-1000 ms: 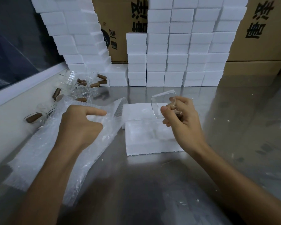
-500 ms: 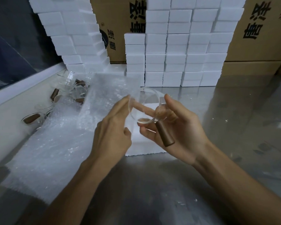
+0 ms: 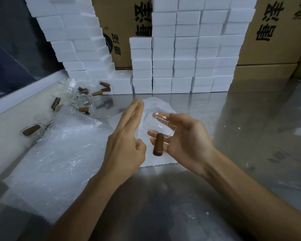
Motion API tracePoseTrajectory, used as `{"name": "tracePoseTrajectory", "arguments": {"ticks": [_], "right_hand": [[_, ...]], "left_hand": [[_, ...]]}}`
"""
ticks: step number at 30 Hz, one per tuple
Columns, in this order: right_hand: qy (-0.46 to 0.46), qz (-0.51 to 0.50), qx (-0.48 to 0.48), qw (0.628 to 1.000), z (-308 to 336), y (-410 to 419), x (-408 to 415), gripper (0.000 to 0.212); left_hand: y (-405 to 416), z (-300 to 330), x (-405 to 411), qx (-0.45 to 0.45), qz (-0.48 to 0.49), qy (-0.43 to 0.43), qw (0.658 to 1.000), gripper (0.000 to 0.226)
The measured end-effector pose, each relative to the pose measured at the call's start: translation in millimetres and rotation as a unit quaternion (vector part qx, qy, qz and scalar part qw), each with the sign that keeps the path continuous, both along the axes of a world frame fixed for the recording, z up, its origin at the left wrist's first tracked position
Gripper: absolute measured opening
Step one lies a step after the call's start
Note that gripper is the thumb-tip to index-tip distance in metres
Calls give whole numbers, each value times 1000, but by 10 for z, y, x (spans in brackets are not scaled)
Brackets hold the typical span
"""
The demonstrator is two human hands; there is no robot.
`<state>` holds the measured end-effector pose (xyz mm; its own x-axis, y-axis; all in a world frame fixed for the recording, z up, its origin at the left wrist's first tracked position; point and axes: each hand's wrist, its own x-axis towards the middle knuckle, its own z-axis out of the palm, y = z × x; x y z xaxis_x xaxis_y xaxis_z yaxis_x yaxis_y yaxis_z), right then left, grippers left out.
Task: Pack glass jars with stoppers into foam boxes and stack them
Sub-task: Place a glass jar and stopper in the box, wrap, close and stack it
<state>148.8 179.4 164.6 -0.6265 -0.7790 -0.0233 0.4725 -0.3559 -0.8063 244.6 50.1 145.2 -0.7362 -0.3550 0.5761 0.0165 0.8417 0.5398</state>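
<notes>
Fingers of the right hand cradled the glass jar, stopper hanging below; the flat, open left hand should have wrapped snugly beside that grip.

The glass jar at centre frame is clear and colourless, and its stopper is plain dark brown, like the stoppers among the clear jars at upper left. The stacked foam boxes across the top are plain white, the cardboard cartons behind them tan with black printed characters. The surface is dull grey metal with pale specks, and the bubble wrap at left is translucent white with a fine dimpled pattern.
</notes>
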Motion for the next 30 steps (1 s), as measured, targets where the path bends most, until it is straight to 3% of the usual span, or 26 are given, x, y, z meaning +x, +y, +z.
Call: {"name": "tracePoseTrajectory", "arguments": {"ticks": [4, 9, 16, 21, 24, 28, 30], "right_hand": [[5, -7, 32, 999, -41, -16, -40, 30], [33, -27, -44, 998, -44, -9, -86, 22], [49, -64, -38, 996, -124, -43, -77, 31], [62, -69, -55, 994, -130, 9, -120, 38], [47, -84, -42, 994, -104, -3, -179, 54], [84, -66, -15, 994, -92, 16, -233, 29], [103, -56, 7, 993, -91, 40, -250, 27]], "left_hand": [[57, 35, 25, -72, -45, -6, 996, 98], [100, 14, 13, -130, -89, -13, 987, 94], [257, -19, -37, -208, -141, 37, 967, 92], [332, -38, -34, -169, -187, 81, 964, 64], [190, 8, 2, -109, -139, 154, 972, 36], [-116, 75, -1, -88, 41, 251, 963, 16], [-310, 135, 16, 3, 113, 253, 961, 10]]}}
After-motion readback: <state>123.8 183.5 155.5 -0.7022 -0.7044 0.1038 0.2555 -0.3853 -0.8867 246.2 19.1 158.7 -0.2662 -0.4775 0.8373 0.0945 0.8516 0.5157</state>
